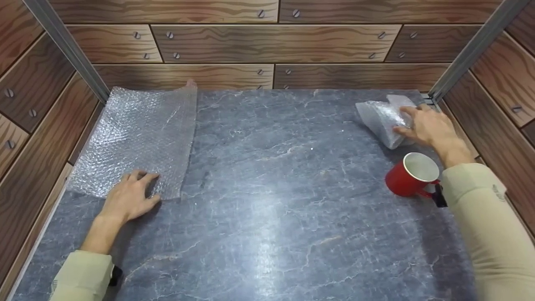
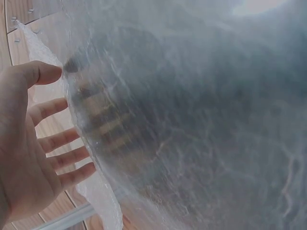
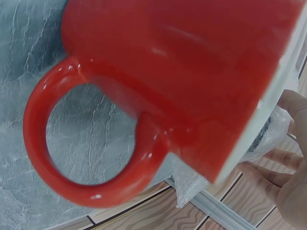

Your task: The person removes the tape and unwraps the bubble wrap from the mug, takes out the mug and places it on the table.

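Observation:
A flat sheet of bubble wrap (image 1: 142, 133) lies at the back left. My left hand (image 1: 129, 196) is at its near edge, fingers spread and fingertips touching or close above it. In the left wrist view the left hand (image 2: 33, 143) has its thumb and fingers apart beside the table surface. At the back right, my right hand (image 1: 434, 127) holds a bundle wrapped in bubble wrap (image 1: 382, 119), thumb and fingers on different sides. What is inside is mostly hidden; a dark patch shows through in the right wrist view. A red mug (image 1: 405, 179) stands upright just below my right wrist.
The grey marble-patterned table (image 1: 267, 167) spans the space between wood-patterned walls (image 1: 271, 42). Metal posts (image 1: 69, 50) stand at the back corners. The mug's handle (image 3: 38, 129) points right, close to the right sleeve and its black wrist mount.

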Demonstrator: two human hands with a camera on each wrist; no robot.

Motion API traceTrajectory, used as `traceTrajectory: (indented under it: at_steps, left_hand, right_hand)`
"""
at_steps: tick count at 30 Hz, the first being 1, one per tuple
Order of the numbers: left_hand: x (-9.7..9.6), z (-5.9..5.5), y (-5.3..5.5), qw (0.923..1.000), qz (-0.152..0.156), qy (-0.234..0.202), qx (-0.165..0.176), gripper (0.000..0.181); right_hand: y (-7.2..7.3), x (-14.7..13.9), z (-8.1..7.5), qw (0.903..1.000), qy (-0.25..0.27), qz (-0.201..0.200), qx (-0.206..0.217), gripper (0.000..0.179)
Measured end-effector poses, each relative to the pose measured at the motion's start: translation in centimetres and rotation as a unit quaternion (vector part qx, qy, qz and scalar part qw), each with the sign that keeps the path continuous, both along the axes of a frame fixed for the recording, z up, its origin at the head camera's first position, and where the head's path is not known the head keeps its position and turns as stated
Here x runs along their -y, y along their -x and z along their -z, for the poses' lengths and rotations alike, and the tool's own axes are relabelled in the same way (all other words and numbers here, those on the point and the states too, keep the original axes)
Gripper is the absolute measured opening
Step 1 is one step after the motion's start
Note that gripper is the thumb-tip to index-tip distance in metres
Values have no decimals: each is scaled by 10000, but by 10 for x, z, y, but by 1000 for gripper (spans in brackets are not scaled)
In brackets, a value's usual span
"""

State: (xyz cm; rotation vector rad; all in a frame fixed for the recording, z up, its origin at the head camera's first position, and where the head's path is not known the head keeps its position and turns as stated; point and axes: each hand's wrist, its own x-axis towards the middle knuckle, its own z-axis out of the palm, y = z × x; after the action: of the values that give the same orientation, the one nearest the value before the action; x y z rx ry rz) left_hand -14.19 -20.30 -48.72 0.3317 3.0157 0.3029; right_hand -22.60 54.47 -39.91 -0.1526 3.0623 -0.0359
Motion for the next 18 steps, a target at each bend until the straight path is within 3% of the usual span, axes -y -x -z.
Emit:
traceTrajectory:
  at_steps: [18]
  left_hand:
    - [0, 1, -1, 10000, 7, -33, -36, 67]
  right_hand:
    - [1, 28, 2, 9994, 84, -265, -185, 72]
